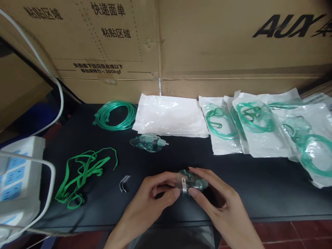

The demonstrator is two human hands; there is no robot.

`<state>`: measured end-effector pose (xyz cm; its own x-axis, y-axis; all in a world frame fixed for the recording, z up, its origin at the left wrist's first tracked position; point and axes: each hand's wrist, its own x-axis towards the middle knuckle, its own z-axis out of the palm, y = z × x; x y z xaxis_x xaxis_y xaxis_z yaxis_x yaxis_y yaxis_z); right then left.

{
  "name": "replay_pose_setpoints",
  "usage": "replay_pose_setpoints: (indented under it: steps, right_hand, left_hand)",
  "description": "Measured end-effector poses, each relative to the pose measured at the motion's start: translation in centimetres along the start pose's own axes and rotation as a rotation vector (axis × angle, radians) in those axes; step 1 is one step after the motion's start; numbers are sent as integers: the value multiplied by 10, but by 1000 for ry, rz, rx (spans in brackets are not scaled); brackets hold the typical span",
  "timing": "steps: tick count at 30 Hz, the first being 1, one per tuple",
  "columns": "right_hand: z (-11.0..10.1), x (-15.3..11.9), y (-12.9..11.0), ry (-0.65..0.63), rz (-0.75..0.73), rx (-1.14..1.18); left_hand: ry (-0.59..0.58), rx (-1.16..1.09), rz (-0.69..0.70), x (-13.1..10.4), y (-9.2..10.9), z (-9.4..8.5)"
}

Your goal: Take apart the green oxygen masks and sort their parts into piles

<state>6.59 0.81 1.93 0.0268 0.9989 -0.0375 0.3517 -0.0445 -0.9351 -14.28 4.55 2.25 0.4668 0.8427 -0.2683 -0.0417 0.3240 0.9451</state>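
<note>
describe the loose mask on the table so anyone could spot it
In front of the AUX cardboard box, a blank white pouch lies on the black table. The clear face mask lies just before that pouch's left half, its pale connector pointing right. Unlike the held mask between the left hand and right hand, it lies untouched.

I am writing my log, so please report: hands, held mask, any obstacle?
Left hand and right hand: both holding clear mask. Silvery strip on it, between the thumbs. Second mask beyond, apart; no obstruction seen.
</note>
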Motion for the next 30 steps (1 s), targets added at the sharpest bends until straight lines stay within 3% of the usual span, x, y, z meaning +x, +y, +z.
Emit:
replay_pose_setpoints:
  steps: [8, 14, 18, 22, 30]
  right_hand:
    - [5, -1, -5, -55, 49, 90]
    - [11, -4, -1, 48, 63, 85]
    - [12, -4, 5, 87, 10, 52]
    - [12, -3, 7, 51, -29, 14]
    - [6, -4, 5, -83, -104, -73]
  left_hand:
    - [11, -37, -28, -1, -15, 3]
    - [173, -10, -24, -4, -15, 9]
    - [178, 130, 74, -7, -15, 13]
    - [222, 283, 182, -5, -15, 15]
    - [297, 316, 206, -6, -15, 17]
